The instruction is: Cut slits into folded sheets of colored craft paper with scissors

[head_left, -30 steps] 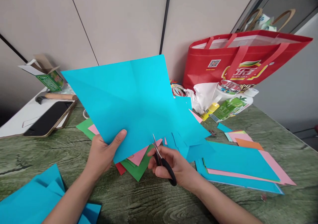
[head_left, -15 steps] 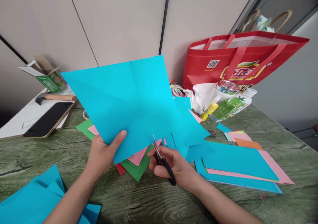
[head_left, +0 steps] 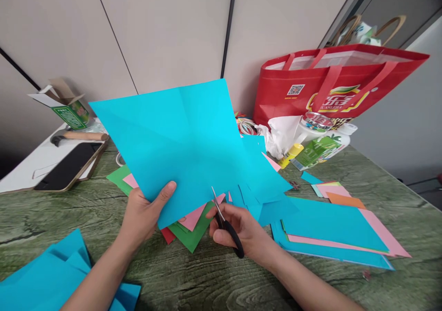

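Note:
My left hand point(head_left: 145, 212) grips the lower edge of a large creased blue paper sheet point(head_left: 179, 141), thumb on its front, and holds it up over the green wood-grain table point(head_left: 207, 279). My right hand point(head_left: 241, 233) is closed round black-handled scissors point(head_left: 226, 226). Their blades point up and meet the sheet's lower edge. Right of the blades the sheet's edge hangs in several cut strips point(head_left: 255, 193).
Blue scraps point(head_left: 44, 274) lie at the near left. A stack of blue, pink and orange sheets point(head_left: 334, 230) lies to the right, green and pink sheets point(head_left: 188, 230) under my hands. A red bag point(head_left: 331, 83), tissue, glue stick and bottle stand behind. A phone point(head_left: 67, 166) and hammer lie left.
The blue sheet has shifted slightly right and down. Both hands and the scissors stay almost where they were.

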Available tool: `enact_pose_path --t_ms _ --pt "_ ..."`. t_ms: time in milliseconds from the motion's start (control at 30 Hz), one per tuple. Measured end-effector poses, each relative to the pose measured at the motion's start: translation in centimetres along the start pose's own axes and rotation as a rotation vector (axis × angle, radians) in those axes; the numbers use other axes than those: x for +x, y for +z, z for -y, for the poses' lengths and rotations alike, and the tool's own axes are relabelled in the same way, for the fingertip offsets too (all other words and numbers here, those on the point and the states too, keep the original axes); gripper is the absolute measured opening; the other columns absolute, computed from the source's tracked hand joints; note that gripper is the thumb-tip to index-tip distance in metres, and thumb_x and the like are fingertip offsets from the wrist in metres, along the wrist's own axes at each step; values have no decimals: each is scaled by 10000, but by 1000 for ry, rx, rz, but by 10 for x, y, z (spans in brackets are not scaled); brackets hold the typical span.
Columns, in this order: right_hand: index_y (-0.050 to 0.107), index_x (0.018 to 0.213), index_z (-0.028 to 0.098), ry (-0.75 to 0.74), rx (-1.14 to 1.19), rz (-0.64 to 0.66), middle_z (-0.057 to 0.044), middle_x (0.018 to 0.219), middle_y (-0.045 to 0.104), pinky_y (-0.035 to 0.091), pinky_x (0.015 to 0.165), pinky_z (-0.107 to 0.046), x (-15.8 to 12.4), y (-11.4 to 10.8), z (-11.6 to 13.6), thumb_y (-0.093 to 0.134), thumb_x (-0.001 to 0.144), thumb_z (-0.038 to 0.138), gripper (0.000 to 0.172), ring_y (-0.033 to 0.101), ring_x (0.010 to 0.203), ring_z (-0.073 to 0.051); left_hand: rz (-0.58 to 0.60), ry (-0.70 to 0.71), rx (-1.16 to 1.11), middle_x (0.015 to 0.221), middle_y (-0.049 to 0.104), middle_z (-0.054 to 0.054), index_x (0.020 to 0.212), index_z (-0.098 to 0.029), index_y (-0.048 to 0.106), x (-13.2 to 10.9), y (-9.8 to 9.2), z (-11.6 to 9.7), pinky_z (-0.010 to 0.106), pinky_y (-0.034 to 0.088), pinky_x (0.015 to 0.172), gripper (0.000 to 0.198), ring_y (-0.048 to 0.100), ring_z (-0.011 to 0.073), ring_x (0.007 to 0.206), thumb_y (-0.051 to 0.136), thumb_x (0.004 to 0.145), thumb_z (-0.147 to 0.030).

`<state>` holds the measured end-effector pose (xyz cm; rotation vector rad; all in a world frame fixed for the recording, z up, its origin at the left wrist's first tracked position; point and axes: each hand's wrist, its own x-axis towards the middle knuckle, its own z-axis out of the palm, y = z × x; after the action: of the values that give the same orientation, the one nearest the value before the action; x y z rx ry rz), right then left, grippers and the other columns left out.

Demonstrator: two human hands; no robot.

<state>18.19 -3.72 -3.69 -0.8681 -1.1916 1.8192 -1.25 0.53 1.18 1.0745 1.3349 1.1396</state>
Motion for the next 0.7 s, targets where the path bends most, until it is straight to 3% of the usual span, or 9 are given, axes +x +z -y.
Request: enact_pose_path --t_ms 367,700 --pt "546 898 152 -24 -5 -11 30 641 473 310 509 -211 1 0 -1 672 701 296 274 385 552 -74 -2 -24 9 1199 580 28 1082 -221 571 0 0 0 438 567 761 516 545 360 1034 682 613 -405" --pt "552 878 151 -36 -32 -52 34 603 490 305 469 -202 2 1 -6 671 703 268 242 410 506 -66 -16 -39 -16 1193 584 48 1092 -214 561 1 -1 1 446 582 699 540 604 345 940 693 597 -384"
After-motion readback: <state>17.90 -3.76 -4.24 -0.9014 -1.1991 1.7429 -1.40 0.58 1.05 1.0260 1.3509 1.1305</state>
